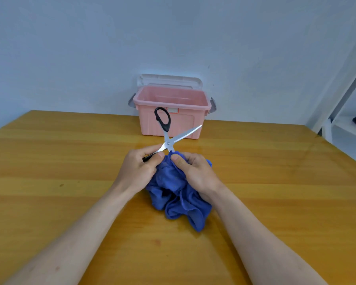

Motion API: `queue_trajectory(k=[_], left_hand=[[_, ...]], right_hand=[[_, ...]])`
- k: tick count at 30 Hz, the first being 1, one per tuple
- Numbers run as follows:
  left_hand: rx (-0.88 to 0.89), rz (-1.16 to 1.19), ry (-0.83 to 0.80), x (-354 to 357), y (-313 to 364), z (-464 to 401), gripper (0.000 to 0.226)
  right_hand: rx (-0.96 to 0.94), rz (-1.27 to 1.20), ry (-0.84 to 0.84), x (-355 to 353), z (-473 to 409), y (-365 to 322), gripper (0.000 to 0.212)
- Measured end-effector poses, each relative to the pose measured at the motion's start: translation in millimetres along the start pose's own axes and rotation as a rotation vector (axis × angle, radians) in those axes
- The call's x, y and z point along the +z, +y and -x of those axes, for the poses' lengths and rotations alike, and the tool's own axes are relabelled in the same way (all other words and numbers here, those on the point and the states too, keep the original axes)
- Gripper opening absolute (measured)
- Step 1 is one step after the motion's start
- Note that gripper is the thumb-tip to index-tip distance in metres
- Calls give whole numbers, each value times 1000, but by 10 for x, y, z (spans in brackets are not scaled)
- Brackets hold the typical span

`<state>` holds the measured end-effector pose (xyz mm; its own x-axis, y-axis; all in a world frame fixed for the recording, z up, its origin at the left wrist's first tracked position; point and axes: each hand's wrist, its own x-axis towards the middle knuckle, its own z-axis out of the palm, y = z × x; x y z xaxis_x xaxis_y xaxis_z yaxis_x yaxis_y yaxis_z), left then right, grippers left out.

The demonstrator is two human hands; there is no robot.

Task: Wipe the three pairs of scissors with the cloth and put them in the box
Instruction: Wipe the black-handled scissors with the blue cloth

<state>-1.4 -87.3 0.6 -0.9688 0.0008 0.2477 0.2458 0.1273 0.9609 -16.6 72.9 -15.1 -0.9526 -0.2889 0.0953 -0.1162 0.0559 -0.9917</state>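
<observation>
One pair of black-handled scissors is held spread wide in an X above the table's middle. My left hand grips the lower black handle. The other handle loop points up in front of the box, and one bare blade sticks out to the upper right. My right hand pinches the blue cloth around the other blade, just below the pivot screw. The cloth hangs down in a crumpled heap onto the table. Behind them stands the pink box, open. No other scissors show in this view.
The box's white lid leans upright against the pale wall behind it. The wooden table stretches wide on both sides. A white shelf frame with a dark blue item stands at the far right.
</observation>
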Motion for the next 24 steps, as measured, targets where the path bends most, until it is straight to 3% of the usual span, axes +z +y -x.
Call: queue_trajectory(k=[4, 7, 12, 15, 21, 24], left_hand=[[30, -32, 39, -22, -36, -27, 43], [51, -36, 64, -19, -61, -43, 35], [57, -15, 108, -59, -34, -50, 36], [39, -11, 116, -66, -33, -48, 34], [37, -6, 134, -103, -90, -98, 20], [45, -24, 127, -90, -81, -85, 23]], right_hand=[[8, -146, -57, -28, 18, 5, 24], [9, -22, 45, -24, -9, -5, 20], [-29, 164, 154, -13, -17, -63, 55], [-49, 180, 149, -4, -16, -42, 60], [-14, 11, 65, -64, -16, 32, 23], [4, -45, 42, -90, -10, 53, 18]])
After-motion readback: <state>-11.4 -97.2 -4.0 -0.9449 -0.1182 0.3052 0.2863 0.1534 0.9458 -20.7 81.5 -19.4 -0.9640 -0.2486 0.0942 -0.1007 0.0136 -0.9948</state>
